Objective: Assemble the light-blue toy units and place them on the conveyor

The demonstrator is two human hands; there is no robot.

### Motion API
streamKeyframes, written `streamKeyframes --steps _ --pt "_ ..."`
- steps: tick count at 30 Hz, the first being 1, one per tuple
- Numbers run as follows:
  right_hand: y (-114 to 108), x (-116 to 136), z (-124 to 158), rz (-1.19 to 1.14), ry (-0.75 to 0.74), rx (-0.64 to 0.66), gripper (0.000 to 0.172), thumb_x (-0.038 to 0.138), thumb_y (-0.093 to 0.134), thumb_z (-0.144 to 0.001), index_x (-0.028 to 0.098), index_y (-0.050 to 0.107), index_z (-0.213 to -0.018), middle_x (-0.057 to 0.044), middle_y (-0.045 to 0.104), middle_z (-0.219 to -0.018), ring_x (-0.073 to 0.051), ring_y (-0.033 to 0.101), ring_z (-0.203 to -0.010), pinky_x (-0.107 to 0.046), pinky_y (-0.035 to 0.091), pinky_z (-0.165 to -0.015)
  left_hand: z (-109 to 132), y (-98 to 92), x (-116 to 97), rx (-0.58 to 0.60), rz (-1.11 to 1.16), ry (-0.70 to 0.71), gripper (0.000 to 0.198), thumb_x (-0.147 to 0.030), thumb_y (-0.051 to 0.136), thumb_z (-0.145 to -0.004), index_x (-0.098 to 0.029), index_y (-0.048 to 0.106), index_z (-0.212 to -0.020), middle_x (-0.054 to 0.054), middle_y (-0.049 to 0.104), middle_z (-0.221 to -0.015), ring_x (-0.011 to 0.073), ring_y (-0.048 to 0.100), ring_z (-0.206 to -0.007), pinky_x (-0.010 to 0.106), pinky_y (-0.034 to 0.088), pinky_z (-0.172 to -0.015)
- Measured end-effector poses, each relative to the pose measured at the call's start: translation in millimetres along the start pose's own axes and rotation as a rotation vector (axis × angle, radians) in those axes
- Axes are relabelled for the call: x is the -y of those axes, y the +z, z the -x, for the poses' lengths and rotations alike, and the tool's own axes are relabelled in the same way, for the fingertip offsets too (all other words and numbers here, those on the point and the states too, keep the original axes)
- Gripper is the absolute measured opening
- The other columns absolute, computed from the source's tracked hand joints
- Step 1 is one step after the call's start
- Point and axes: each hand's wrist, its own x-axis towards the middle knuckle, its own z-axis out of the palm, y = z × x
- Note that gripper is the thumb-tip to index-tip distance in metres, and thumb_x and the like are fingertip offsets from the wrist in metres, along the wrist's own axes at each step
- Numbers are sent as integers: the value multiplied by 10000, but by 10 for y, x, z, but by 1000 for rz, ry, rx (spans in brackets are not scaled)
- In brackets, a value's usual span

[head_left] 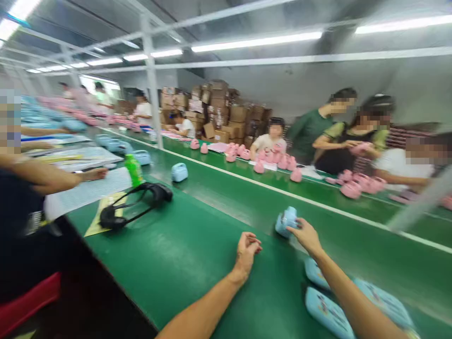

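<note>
We see the right hand (308,237) stretched forward over the green belt-like counter (197,245), fingertips against the near side of a small light-blue rounded plastic case (285,219); whether the fingers close round it we cannot tell; the case sits on the counter just ahead and left of that hand, too blurred for us to judge its long axis; the left hand (248,248) rests apart, fingers curled together on nothing visible, plainly the farther of the two; flat light-blue pouches (326,314) lie nearer us.
</note>
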Motion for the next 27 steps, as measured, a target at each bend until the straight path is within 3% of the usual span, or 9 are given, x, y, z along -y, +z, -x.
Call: streamKeyframes --steps 5,8,11,14,18,22,27 --pt "-329 50 133 11 -14 -12 462 188 735 -773 177 661 -1229 -127 718 -1257 -259 734 -1071 -398 562 -945 -158 0 -47 151 -3 -116 382 -301 755 -525 -216 576 -852 -23 684 -739 127 633 -645 254 484 -651" --pt "-543 -47 248 31 -65 0 421 169 748 -781 218 691 -1195 -64 736 -1232 -200 728 -1050 -340 548 -950 -270 11 -40 176 -25 -133 453 -315 811 -501 -206 575 -871 -16 697 -748 147 651 -671 282 506 -687" --pt "-772 -101 537 93 -97 25 378 170 780 -757 214 737 -1130 -62 775 -1113 -227 720 -1053 -351 525 -967 -331 11 -30 212 -64 -139 495 -321 842 -472 -198 586 -878 -12 709 -747 159 665 -697 294 519 -712" --pt "-929 -106 931 233 -145 147 385 249 795 -758 217 750 -1139 -82 777 -1101 -282 714 -1064 -380 528 -926 -364 9 -18 240 -121 -136 490 -334 848 -467 -196 597 -865 -5 715 -746 168 671 -710 303 531 -724" --pt "-911 -185 1392 391 -165 318 534 317 841 -712 258 715 -1228 -82 737 -1223 -316 676 -1132 -377 530 -889 -405 5 17 296 -235 -75 464 -400 837 -488 -199 611 -839 19 723 -762 200 693 -742 341 566 -760" --pt "-721 -361 1621 425 -147 327 656 220 832 -693 235 652 -1323 -111 680 -1303 -320 640 -1156 -392 523 -926 -390 -28 111 469 -475 120 393 -498 754 -636 -213 637 -879 57 755 -825 256 735 -819 401 603 -813" --pt "-573 -467 1688 332 -129 290 721 167 778 -713 206 581 -1406 -137 620 -1386 -329 593 -1210 -442 483 -1034 -235 -67 313 874 -858 656 276 -394 591 -868 -242 724 -1057 79 778 -1080 258 740 -1001 419 590 -949"
